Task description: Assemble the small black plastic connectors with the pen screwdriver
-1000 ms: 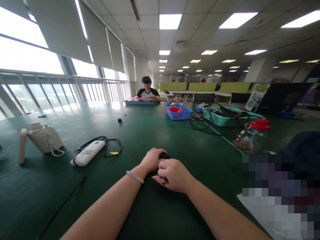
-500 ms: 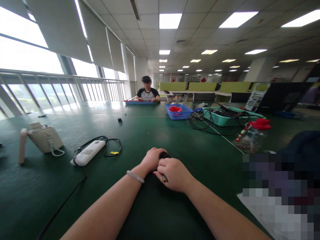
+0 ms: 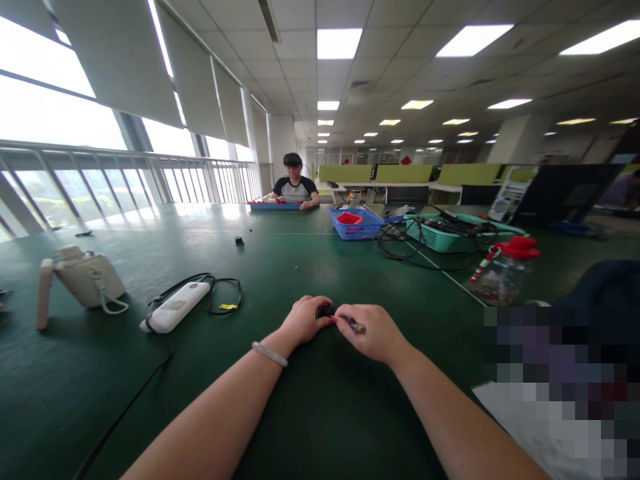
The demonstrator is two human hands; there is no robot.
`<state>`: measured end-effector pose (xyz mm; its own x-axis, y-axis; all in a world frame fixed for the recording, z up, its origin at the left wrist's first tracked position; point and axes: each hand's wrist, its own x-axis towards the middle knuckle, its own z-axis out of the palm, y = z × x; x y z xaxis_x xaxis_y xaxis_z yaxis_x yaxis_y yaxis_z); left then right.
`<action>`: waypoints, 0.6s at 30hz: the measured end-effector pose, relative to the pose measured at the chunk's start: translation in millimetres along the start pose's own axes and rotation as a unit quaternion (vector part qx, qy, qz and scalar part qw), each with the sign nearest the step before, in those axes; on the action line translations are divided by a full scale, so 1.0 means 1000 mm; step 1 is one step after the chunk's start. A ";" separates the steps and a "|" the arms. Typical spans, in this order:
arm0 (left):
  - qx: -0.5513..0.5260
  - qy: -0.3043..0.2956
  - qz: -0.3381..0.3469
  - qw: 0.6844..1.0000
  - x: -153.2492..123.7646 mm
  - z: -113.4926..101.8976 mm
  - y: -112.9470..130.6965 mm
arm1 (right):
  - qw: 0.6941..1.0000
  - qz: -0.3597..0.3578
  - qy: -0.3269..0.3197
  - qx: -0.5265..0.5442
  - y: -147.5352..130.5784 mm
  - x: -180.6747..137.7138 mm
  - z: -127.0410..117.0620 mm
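Observation:
My left hand (image 3: 303, 320), with a pale bangle on its wrist, grips a small black object (image 3: 325, 311) low over the green table (image 3: 280, 427). Its kind cannot be made out, as the fingers cover much of it. Pinched in my right hand (image 3: 376, 331) is a slim pen-like tool (image 3: 358, 327) with a brownish rounded end. That end points right, toward me, while the other end is at the black object, its tip hidden by the fingers.
Left of my hands lie a white device (image 3: 179, 305) with a black cord and a beige bottle (image 3: 90, 277). Ahead stand a blue basket (image 3: 356, 230), a green basket (image 3: 437, 239) with cables, and a red-lidded jar (image 3: 503, 277). A person (image 3: 294, 183) sits at the far end.
My right hand has shifted right, off the back of the left hand. The tool has swung from pointing down beneath the palm to lying slantwise, and more of the black object shows.

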<state>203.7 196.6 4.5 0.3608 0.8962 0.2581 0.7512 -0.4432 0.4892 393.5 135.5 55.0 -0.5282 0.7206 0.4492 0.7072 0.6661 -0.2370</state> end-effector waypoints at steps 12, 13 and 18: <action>0.000 0.000 -0.008 1.000 0.001 0.002 -0.001 | 0.997 -0.042 -0.049 -0.036 -0.015 0.002 0.009; -0.001 -0.001 -0.008 1.000 0.000 0.001 0.000 | 0.998 -0.037 -0.047 -0.033 -0.013 0.002 0.008; 0.004 -0.005 -0.003 1.000 -0.003 -0.003 0.004 | 0.999 -0.028 -0.011 -0.011 -0.007 0.002 0.006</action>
<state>204.0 192.1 8.2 0.3614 0.8989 0.2475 0.7573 -0.4379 0.4846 385.2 133.6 52.5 -0.5779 0.6858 0.4423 0.6853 0.7021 -0.1932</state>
